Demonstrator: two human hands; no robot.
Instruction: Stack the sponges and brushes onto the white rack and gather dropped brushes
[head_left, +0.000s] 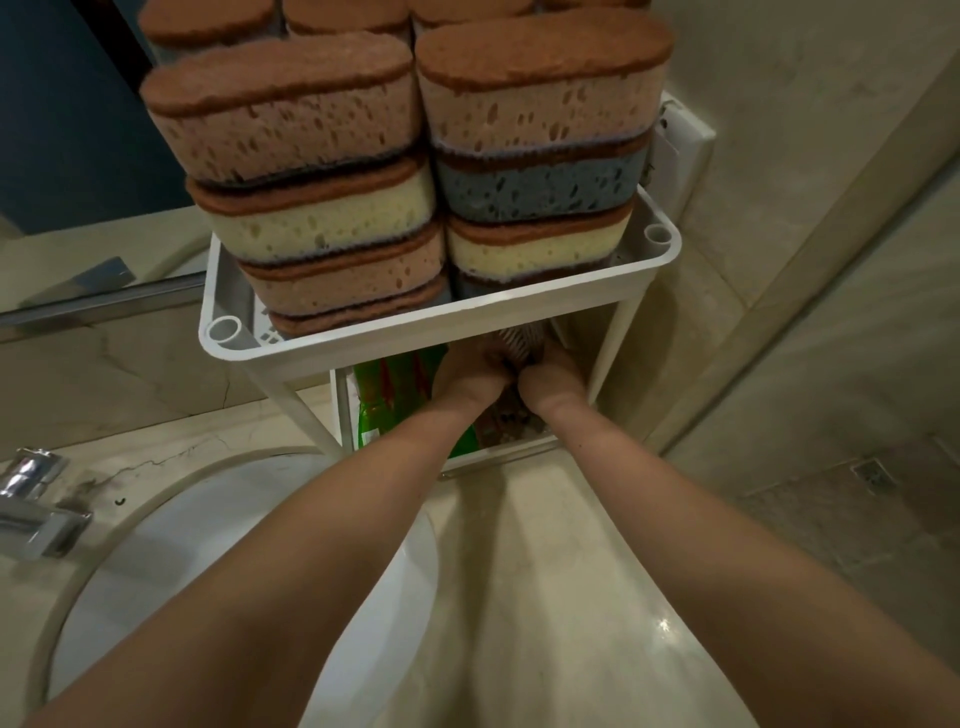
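Across the worktop (545, 545) at lower centre, my left hand (470, 374) and right hand (551, 376) both clasp a brush (517, 343) inside the lower shelf of the white rack (415, 327), mid-frame. I should seat it snugly and gently, without jolting the tall sponges (415, 156) stacked above.

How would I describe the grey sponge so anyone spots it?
Find the white rack beside the sink. In the nearer right stack on its top tray, the grey sponge sits second from top, between a pink sponge and a yellow sponge.
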